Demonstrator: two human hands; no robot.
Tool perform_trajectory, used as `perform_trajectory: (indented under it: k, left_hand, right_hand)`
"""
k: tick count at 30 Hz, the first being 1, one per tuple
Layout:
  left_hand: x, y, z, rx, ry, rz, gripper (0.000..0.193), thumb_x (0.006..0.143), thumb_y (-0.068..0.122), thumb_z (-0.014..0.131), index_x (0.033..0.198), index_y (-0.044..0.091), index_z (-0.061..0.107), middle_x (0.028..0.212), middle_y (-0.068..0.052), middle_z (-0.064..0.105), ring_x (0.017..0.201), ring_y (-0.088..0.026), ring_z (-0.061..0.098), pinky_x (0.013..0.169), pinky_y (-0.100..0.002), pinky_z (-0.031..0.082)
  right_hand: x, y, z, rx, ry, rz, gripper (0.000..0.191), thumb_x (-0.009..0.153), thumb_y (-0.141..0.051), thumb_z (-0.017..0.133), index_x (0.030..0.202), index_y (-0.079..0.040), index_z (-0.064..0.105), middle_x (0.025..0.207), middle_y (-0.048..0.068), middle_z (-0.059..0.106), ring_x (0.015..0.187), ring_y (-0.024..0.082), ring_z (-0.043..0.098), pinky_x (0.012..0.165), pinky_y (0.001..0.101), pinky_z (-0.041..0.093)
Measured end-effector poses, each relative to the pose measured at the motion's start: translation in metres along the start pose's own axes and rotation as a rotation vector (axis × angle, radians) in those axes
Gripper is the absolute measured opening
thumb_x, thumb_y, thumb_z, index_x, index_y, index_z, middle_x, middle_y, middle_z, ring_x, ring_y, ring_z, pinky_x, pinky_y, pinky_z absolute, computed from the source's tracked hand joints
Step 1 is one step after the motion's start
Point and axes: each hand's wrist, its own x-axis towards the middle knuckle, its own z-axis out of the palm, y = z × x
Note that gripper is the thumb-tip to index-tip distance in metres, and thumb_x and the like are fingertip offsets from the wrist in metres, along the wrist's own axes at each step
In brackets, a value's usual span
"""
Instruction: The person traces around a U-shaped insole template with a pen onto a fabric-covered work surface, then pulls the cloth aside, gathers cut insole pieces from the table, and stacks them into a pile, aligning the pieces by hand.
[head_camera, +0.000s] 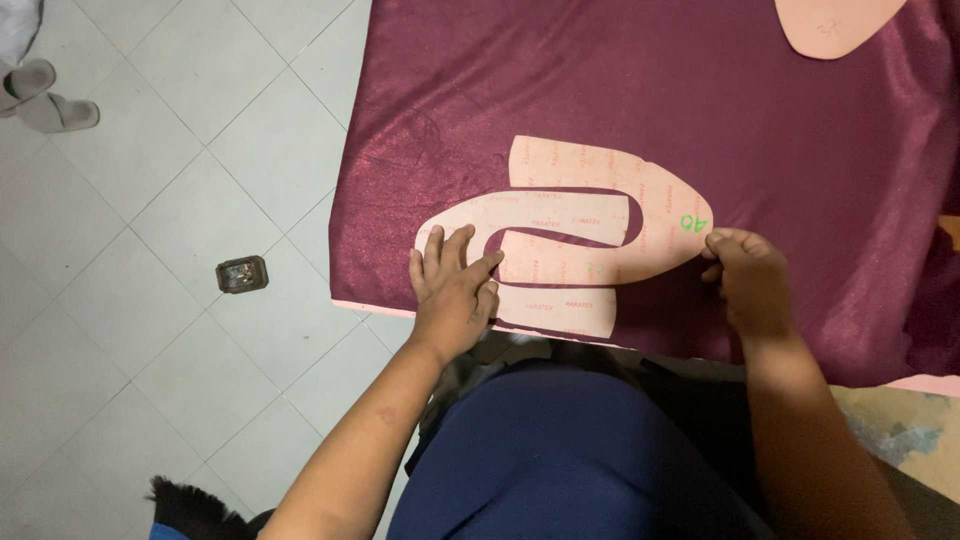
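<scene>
Two pink U-shaped cardboard patterns lie interlocked on a shiny maroon fabric (820, 170) that covers a table. The right-hand pattern (660, 205) curves at its right end; the left-hand pattern (545, 310) curves at its left end. My left hand (452, 283) lies flat with fingers spread on the curved end of the left-hand pattern, pressing it down. My right hand (745, 275) pinches the rounded right tip of the other pattern with curled fingers.
A third pink pattern piece (830, 25) lies at the fabric's far right corner. Grey tiled floor (150, 330) is on the left, with a small dark square object (242, 273) and a pair of grey slippers (45, 95). My dark blue lap is below the table edge.
</scene>
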Motion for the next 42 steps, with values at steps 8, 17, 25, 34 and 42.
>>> perform_trajectory:
  k: [8,17,25,34,42]
  left_hand:
    - [-0.001,-0.003,0.004,-0.023,0.017,0.003,0.045,0.088,0.018,0.06,0.132,0.02,0.069,0.159,-0.015,0.034,0.153,-0.046,0.01,0.12,-0.067,-0.002]
    - [0.0,0.0,0.005,0.001,0.027,0.016,0.045,0.086,0.017,0.064,0.13,0.022,0.07,0.159,-0.014,0.035,0.152,-0.046,0.012,0.119,-0.066,0.0]
    - [0.001,0.001,0.005,0.006,0.015,-0.004,0.042,0.087,0.017,0.064,0.129,0.023,0.07,0.159,-0.013,0.035,0.153,-0.044,0.012,0.12,-0.065,0.001]
    - [0.001,0.002,0.005,-0.001,0.008,-0.014,0.041,0.089,0.018,0.064,0.13,0.023,0.07,0.16,-0.013,0.034,0.153,-0.043,0.012,0.12,-0.064,-0.001]
    - [-0.007,-0.013,-0.002,0.03,0.102,0.043,0.061,0.085,0.025,0.069,0.144,0.014,0.057,0.162,-0.022,0.03,0.155,-0.043,0.017,0.124,-0.062,0.005]
  right_hand:
    - [0.001,0.005,-0.001,0.009,0.005,-0.033,0.017,0.101,-0.018,0.062,0.103,-0.004,0.072,0.086,0.002,0.068,0.066,0.006,0.056,0.057,0.0198,0.046]
    - [0.016,0.019,-0.005,0.028,0.021,0.01,0.018,0.096,-0.012,0.065,0.108,-0.001,0.07,0.088,0.003,0.069,0.064,0.009,0.056,0.055,0.024,0.045]
    - [0.016,0.019,-0.006,-0.01,0.011,-0.017,0.022,0.095,-0.008,0.064,0.112,0.002,0.07,0.092,0.005,0.07,0.072,0.009,0.061,0.063,0.0248,0.053]
    - [0.014,0.02,-0.005,-0.084,0.043,-0.01,0.026,0.093,-0.01,0.066,0.117,0.001,0.069,0.09,0.005,0.071,0.068,0.01,0.063,0.062,0.0242,0.053]
    - [-0.001,0.017,0.008,-0.374,-0.013,-0.185,0.031,0.095,-0.024,0.068,0.116,0.0,0.07,0.082,0.006,0.072,0.064,0.015,0.067,0.062,0.0306,0.055]
